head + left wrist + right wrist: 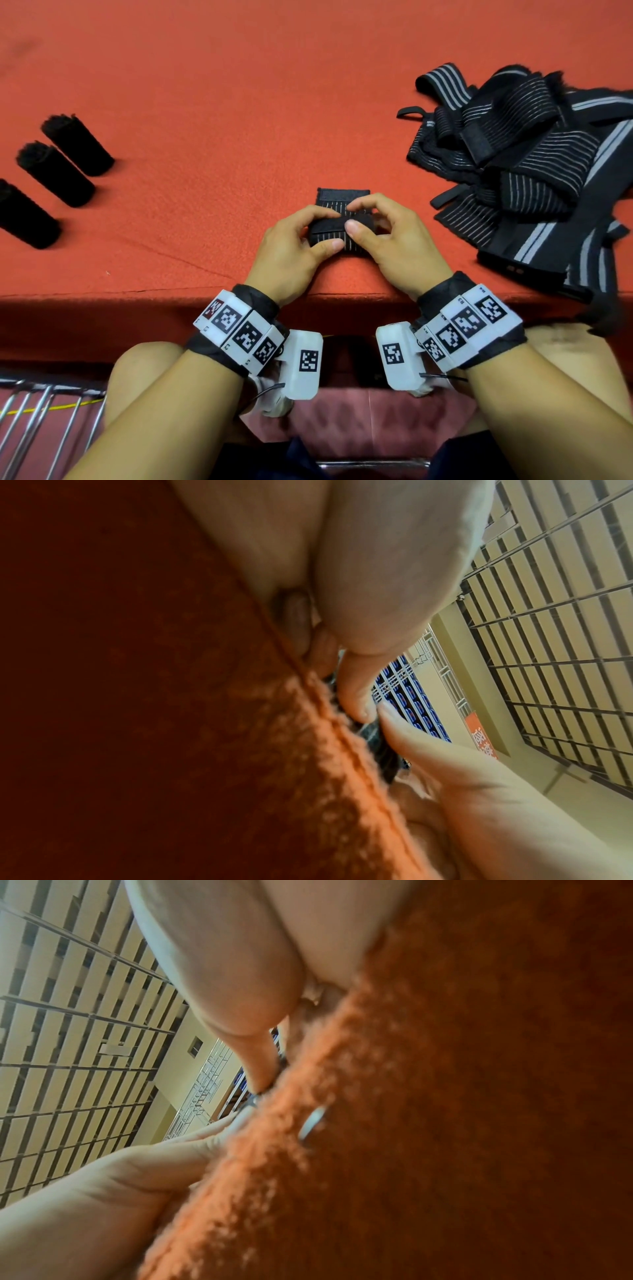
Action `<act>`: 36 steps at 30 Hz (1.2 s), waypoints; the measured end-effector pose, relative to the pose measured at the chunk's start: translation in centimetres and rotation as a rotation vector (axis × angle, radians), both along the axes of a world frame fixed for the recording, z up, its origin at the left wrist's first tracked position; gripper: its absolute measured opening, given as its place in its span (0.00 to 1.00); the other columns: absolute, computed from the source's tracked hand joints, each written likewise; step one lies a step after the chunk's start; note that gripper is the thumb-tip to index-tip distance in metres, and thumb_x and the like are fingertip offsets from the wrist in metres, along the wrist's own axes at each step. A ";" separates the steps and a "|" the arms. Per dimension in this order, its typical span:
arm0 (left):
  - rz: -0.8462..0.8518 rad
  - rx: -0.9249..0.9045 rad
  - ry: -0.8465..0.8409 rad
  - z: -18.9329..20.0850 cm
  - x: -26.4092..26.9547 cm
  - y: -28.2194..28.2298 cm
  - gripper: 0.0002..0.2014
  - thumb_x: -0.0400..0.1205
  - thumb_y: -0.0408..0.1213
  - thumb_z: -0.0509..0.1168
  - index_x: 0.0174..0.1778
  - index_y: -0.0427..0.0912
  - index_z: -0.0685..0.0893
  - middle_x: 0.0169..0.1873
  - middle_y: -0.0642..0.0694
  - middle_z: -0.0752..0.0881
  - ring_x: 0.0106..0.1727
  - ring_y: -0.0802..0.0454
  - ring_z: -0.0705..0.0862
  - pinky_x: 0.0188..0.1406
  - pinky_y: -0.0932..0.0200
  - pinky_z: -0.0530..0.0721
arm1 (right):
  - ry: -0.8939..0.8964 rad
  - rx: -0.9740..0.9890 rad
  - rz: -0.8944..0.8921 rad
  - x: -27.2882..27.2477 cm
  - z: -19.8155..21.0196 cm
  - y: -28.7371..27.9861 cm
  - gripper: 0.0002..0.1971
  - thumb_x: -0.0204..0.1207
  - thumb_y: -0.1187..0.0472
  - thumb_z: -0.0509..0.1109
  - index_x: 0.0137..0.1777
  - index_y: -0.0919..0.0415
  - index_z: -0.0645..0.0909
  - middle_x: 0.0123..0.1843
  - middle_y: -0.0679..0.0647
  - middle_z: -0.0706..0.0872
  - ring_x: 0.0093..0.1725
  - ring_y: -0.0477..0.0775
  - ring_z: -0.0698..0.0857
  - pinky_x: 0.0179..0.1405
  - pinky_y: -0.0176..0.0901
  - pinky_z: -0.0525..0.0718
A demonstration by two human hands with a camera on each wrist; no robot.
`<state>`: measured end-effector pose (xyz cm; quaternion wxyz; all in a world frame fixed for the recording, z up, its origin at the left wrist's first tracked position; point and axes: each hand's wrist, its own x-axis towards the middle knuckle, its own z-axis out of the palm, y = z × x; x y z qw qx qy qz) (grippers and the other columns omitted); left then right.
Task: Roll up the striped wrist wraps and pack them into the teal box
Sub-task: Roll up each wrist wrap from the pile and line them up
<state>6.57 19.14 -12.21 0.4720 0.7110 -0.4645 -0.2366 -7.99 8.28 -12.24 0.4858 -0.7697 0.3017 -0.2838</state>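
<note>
A black wrist wrap with thin grey stripes [337, 200] lies near the front edge of the red cloth table [212, 102]. Its near part is rolled up, and a short flat tail still points away from me. My left hand [332, 229] grips the roll's left half, thumb in front and fingers curled over the top. My right hand [354, 216] pinches the right half the same way. In the left wrist view only a dark sliver of the wrap [380, 750] shows between two thumbs. The teal box is in no view.
Three finished black rolls [54, 173] lie in a slanted row at the table's left. A tangled pile of unrolled striped wraps [513, 164] covers the right side and hangs over the front edge. A metal rack [44, 411] stands below at the left, beside my knees.
</note>
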 end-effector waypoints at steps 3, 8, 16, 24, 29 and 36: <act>0.012 0.021 -0.008 0.1 0.0 -0.3 0.12 0.75 0.50 0.72 0.54 0.59 0.87 0.48 0.59 0.91 0.53 0.56 0.88 0.62 0.42 0.85 | -0.047 -0.017 0.052 -0.6 0.0 0.2 0.15 0.76 0.63 0.77 0.59 0.47 0.85 0.57 0.46 0.84 0.27 0.38 0.75 0.35 0.34 0.75; 0.017 0.018 -0.017 0.3 -0.2 -0.3 0.12 0.77 0.52 0.70 0.56 0.61 0.87 0.48 0.60 0.90 0.51 0.58 0.88 0.59 0.41 0.86 | -0.036 0.076 0.064 -0.7 0.0 -0.1 0.15 0.76 0.65 0.75 0.58 0.45 0.86 0.44 0.42 0.88 0.26 0.56 0.73 0.32 0.42 0.79; -0.011 0.027 -0.185 0.4 -0.6 0.0 0.24 0.76 0.44 0.78 0.69 0.58 0.83 0.60 0.63 0.84 0.58 0.65 0.81 0.65 0.56 0.80 | 0.087 0.046 -0.102 0.4 -0.2 -0.7 0.12 0.82 0.53 0.72 0.62 0.55 0.87 0.50 0.50 0.92 0.52 0.47 0.89 0.61 0.54 0.86; 0.003 0.064 -0.132 0.4 -0.4 -0.5 0.15 0.77 0.53 0.73 0.59 0.58 0.86 0.50 0.61 0.89 0.53 0.60 0.86 0.59 0.49 0.83 | -0.038 0.022 -0.044 -0.2 0.1 0.1 0.14 0.79 0.63 0.75 0.62 0.49 0.88 0.61 0.48 0.83 0.40 0.38 0.82 0.45 0.37 0.81; 0.000 0.050 -0.144 0.2 -0.4 -0.7 0.14 0.79 0.50 0.72 0.60 0.56 0.86 0.55 0.57 0.86 0.57 0.57 0.84 0.64 0.46 0.81 | -0.095 0.110 0.130 -1.0 0.1 -0.5 0.20 0.76 0.73 0.74 0.60 0.48 0.88 0.49 0.44 0.86 0.27 0.50 0.69 0.29 0.40 0.73; -0.019 -0.076 -0.107 -0.2 -0.1 0.3 0.26 0.72 0.35 0.80 0.66 0.57 0.84 0.58 0.56 0.81 0.60 0.62 0.81 0.60 0.59 0.80 | -0.032 0.042 -0.011 -0.2 0.3 -0.4 0.12 0.80 0.63 0.73 0.58 0.45 0.87 0.53 0.44 0.90 0.52 0.45 0.87 0.63 0.52 0.86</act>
